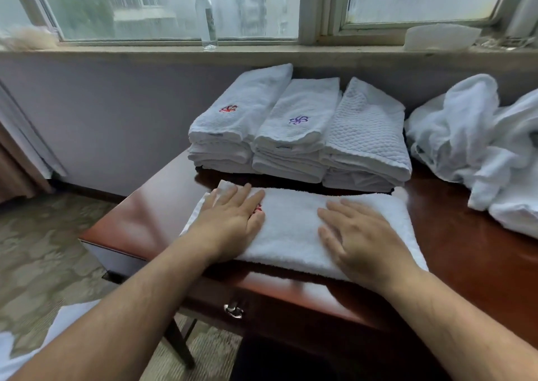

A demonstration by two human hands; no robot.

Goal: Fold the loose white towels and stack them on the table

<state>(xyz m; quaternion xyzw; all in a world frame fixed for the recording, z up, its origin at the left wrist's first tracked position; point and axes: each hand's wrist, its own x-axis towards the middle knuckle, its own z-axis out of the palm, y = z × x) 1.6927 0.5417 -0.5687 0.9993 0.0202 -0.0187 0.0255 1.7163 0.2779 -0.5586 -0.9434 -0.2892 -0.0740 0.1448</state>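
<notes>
The part-folded white towel (291, 232) lies under my palms at the near edge of the table (454, 235), its long axis running left to right. My left hand (233, 220) presses flat on its left end, fingers straight, half covering a red emblem. My right hand (361, 241) lies flat right of centre. Neither grips anything. The folded stacks (297, 136) sit just beyond. The loose pile (480, 147) is nearer my right hand.

Table (454, 235) bears folded towel (291, 223), stacks (294, 130) — loose pile (477, 147).
</notes>
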